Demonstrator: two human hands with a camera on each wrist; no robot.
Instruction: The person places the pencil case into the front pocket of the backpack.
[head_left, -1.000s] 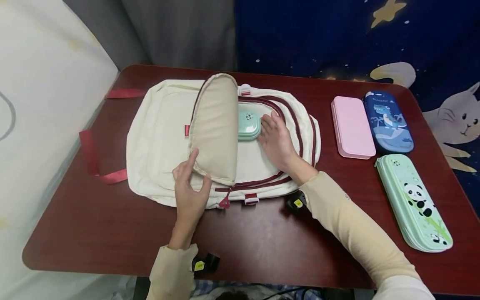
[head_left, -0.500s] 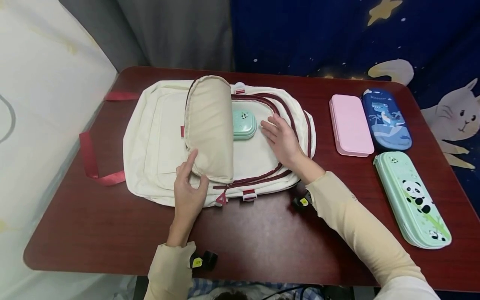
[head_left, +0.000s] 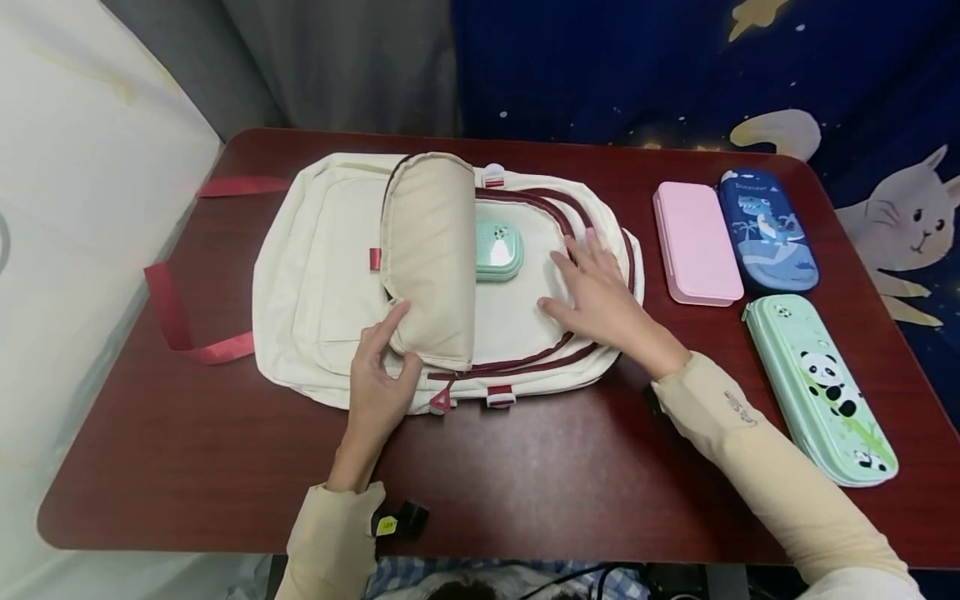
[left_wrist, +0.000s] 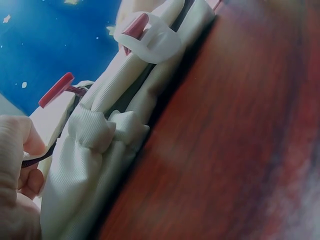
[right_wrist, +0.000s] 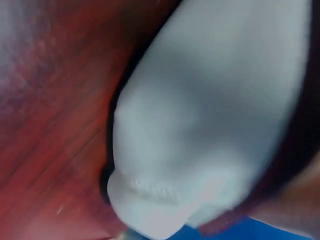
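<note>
A cream backpack with dark red zips lies flat in the head view, its front pocket flap folded back to the left. My left hand pinches the flap's near edge; in the left wrist view its fingers close on the zip-lined cloth. A small mint-green case with a panda face lies in the pocket, its left part hidden under the flap. Right of the case, my right hand is spread over the pocket's right rim, apart from the case. The right wrist view is blurred cream cloth.
At the right of the dark red table lie a pink case, a blue dinosaur pencil case and a long green panda pencil case. Red straps extend left from the backpack. Curtains hang behind.
My right hand has moved right, away from beside the small green case, and its fingers have spread and turned down toward the pocket rim. My left hand stays at the flap edge.
</note>
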